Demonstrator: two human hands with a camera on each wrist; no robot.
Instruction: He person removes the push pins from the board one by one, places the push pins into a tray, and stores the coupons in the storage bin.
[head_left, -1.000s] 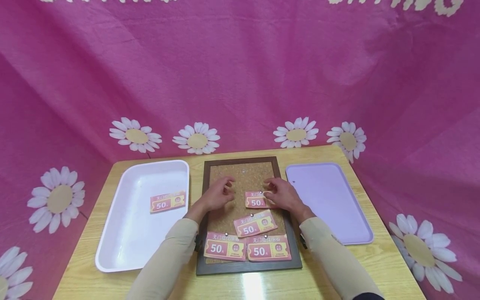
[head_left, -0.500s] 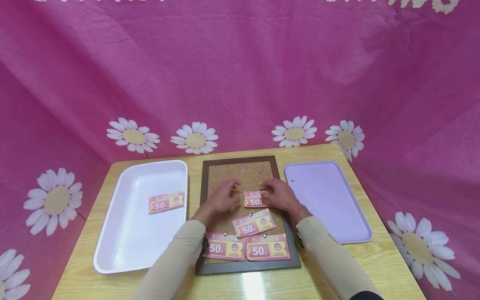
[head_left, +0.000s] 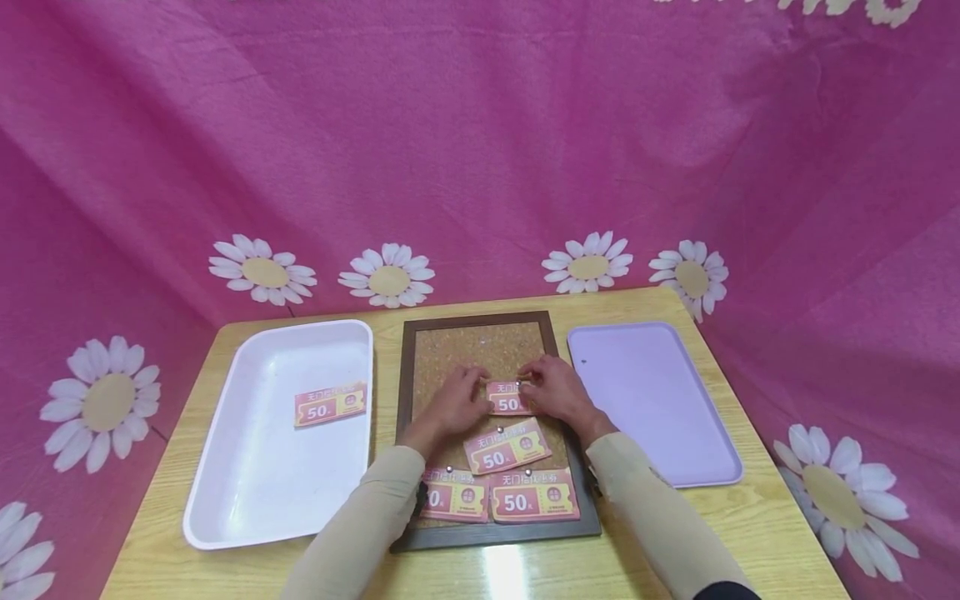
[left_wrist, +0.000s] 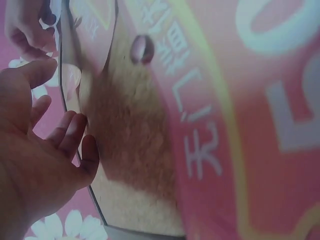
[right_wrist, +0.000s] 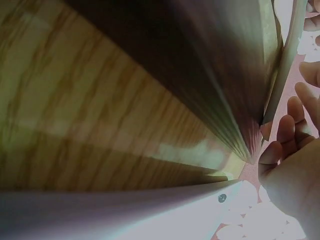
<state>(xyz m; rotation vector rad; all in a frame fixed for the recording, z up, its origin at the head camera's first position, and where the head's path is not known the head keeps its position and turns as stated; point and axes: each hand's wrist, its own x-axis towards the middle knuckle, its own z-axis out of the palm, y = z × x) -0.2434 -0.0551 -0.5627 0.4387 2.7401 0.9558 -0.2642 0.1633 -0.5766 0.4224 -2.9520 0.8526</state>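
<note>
A dark-framed cork board point(head_left: 442, 350) bears several pink-and-yellow "50" coupons with small round metal pins at their top edges. My right hand point(head_left: 558, 390) covers the right end of the uppermost coupon point(head_left: 504, 404); its thumb tip lies at the pin, a gap below the index finger. My left hand point(head_left: 453, 402) reaches the same coupon's left edge, thumb and index finger apart. Below lies a tilted coupon point(head_left: 498, 458), and two more sit side by side along the bottom. In the left wrist view, a pin point(left_wrist: 142, 49) sticks up beside large printed characters, left of which the left fingers point(left_wrist: 70, 132) are loosely bent.
Left of the board stands a white tray point(head_left: 262, 467) with a coupon point(head_left: 330, 405) inside. On the right lies a shallow purple tray point(head_left: 660, 408) with a small dark spot near its upper left corner. Pink daisy-patterned cloth surrounds the wooden table point(head_left: 161, 500).
My left hand has moved right, up to the uppermost coupon's left edge, its sleeve now overlapping the lower left coupon. My right hand has hardly moved at the coupon's right end.
</note>
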